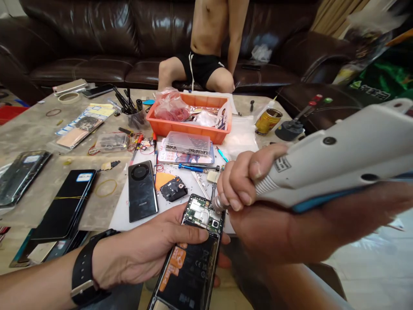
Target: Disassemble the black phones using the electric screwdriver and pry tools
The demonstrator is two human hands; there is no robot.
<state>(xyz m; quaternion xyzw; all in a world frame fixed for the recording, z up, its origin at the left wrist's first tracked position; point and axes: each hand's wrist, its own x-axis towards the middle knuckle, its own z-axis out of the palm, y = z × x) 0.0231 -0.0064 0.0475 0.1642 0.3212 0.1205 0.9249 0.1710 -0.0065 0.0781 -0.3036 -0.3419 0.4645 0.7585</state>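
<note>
My left hand point(161, 241), with a black watch on the wrist, grips an opened smartphone point(190, 267). Its back is off, so a circuit board shows at the top and a black battery with orange print below. My thumb lies across the lower edge of the board. From the right, my right hand point(248, 185) wraps round the front of a grey electric screwdriver point(335, 150) with a blue lever underneath. The tool's metal nose meets the board's upper right area; its bit tip is hidden. Beyond the phone lie a black phone back cover point(142, 190) and a small black part point(173, 188).
An orange bin point(190, 132) with bags stands behind a clear screw box point(187, 143). Blue screwdrivers point(198, 168) and tweezers point(200, 184) lie on the white mat. Banded black panels point(66, 202) are stacked left. A yellow can point(268, 120) stands right. Another person point(206, 51) sits opposite.
</note>
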